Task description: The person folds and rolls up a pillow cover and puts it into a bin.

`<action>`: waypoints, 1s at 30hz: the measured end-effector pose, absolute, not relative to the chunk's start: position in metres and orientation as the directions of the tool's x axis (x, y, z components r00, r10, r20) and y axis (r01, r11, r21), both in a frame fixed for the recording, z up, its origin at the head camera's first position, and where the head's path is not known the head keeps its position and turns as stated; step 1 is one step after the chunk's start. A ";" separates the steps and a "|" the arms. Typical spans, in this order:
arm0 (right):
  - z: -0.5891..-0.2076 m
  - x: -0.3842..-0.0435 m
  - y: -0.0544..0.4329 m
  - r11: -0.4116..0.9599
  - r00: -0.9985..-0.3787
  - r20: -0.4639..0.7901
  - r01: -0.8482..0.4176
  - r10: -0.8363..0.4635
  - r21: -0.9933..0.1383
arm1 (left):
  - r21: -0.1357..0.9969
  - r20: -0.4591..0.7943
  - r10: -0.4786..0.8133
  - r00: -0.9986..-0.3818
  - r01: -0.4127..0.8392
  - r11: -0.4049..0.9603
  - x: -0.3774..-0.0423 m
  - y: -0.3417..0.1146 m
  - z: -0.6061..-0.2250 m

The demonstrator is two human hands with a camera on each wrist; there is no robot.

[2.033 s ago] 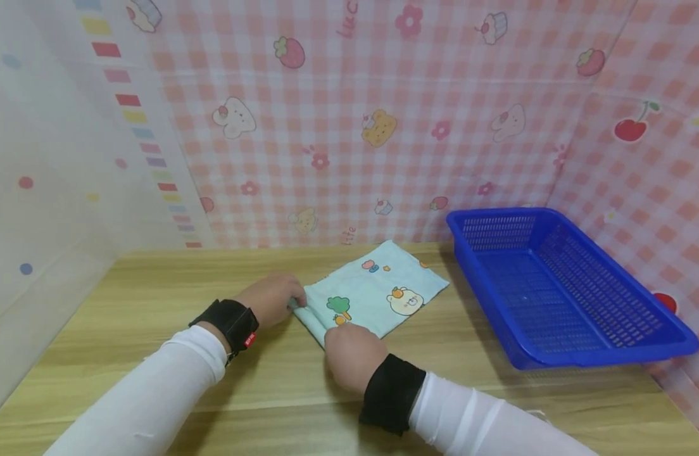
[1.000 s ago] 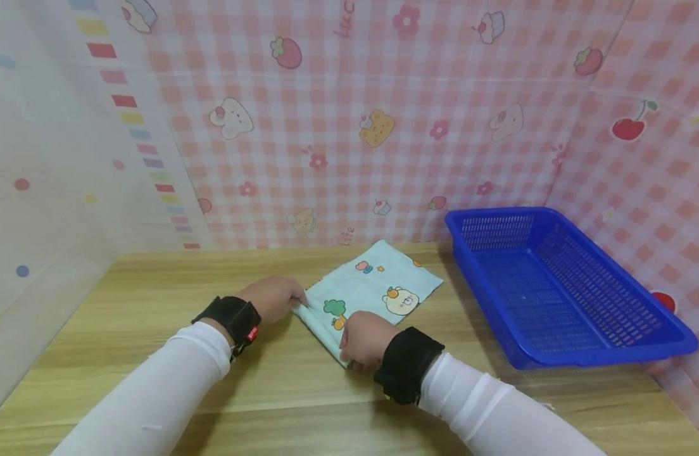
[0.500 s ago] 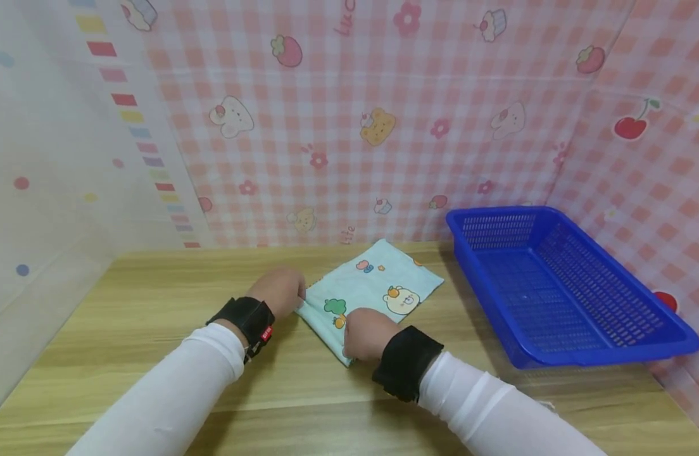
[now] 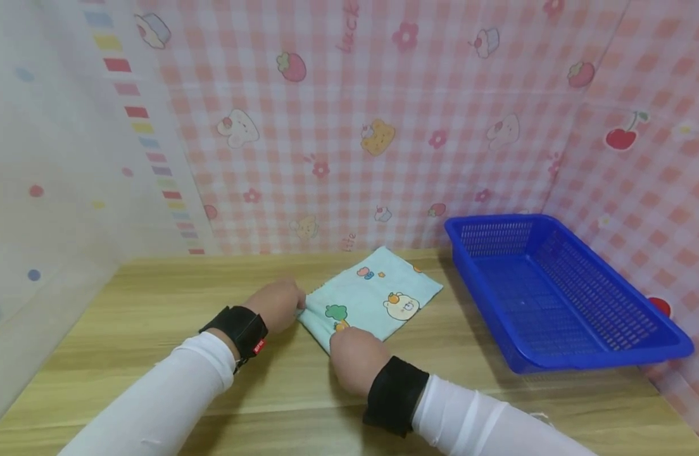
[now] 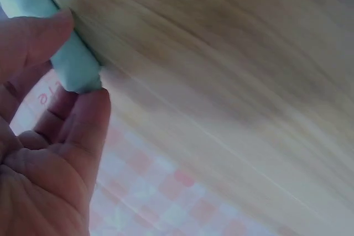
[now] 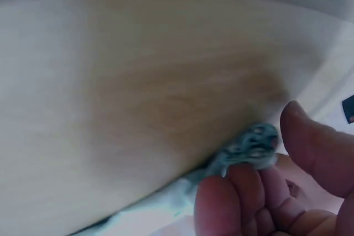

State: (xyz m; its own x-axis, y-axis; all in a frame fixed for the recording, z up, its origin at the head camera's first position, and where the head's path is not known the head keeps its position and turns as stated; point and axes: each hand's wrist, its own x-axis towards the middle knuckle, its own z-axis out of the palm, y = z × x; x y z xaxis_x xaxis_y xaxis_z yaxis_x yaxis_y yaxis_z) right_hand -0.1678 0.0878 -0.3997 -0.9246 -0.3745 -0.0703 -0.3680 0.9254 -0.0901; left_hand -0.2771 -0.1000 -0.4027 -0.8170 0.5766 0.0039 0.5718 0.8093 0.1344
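Note:
A mint-green cloth (image 4: 378,285) printed with a bear, a tree and a flower lies at a slant on the wooden table. Its near-left edge is turned into a narrow roll. At that edge's far end, my left hand (image 4: 275,306) holds the roll; in the left wrist view the thumb lies over the rolled cloth (image 5: 77,64) and fingertips touch its end. My right hand (image 4: 358,361) grips the near end, covering that corner in the head view. In the right wrist view, curled fingers and the thumb (image 6: 318,150) surround the roll's end (image 6: 257,145), where dark layers show.
A blue perforated plastic basket (image 4: 523,342) stands right of the cloth, with nothing in it. Behind rises a pink checked curtain (image 4: 338,88), with whitish sheeting (image 4: 53,190) along the left side. Bare wooden table (image 4: 173,285) extends left of the cloth.
My right hand moved right along the rolled edge to the cloth's near corner, then came back slightly left. The left hand shifted slightly at its end. The head view tilted a little.

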 end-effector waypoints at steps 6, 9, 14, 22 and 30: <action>-0.401 -0.171 0.090 0.935 -0.933 -0.104 -0.331 -0.344 -0.124 | 0.139 -0.002 0.594 -0.804 0.588 0.796 -0.277 -0.104 -0.404; -0.400 -0.173 0.091 0.938 -0.934 -0.132 -0.312 -0.332 -0.150 | 0.148 0.013 0.606 -0.796 0.601 0.786 -0.278 -0.106 -0.406; -0.398 -0.177 0.094 0.932 -0.929 -0.178 -0.281 -0.324 -0.229 | 0.158 0.024 0.610 -0.792 0.606 0.780 -0.281 -0.111 -0.410; -0.399 -0.189 0.105 0.897 -0.902 -0.266 -0.227 -0.341 -0.380 | 0.257 0.019 0.618 -0.786 0.601 0.757 -0.286 -0.117 -0.413; -0.392 -0.197 0.115 0.867 -0.881 -0.381 -0.061 -0.279 -0.495 | 0.333 -0.061 0.570 -0.819 0.522 0.786 -0.293 -0.113 -0.412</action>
State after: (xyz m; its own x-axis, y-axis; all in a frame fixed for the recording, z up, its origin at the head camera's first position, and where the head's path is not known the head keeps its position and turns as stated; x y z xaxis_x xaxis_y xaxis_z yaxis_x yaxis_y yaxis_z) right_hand -0.1974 0.1150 -0.3917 -0.8812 -0.2793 -0.3815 -0.0607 0.8670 -0.4946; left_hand -0.2931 -0.1134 -0.4117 -0.8194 0.5700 -0.0610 0.5218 0.7856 0.3325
